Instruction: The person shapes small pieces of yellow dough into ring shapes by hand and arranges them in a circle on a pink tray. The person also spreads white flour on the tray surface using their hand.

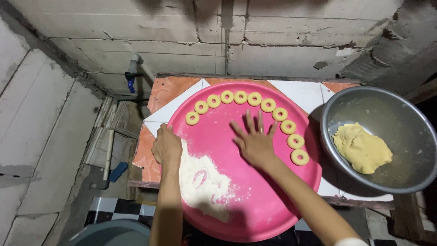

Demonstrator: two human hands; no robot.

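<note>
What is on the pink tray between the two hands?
In the head view, the top of the white flour heap lies between the left hand and the right hand, with bare pink tray beside it. The dough rings curve above.

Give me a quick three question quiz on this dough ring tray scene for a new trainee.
1. True or false: the right hand lies flat, fingers spread, on the pink tray.
2. How many dough rings sit along the tray's far edge?
3. Where is the dough lump? A) on the flour pile B) in the metal bowl C) under the left hand

Key: 1 true; 2 ten; 3 B.
</note>
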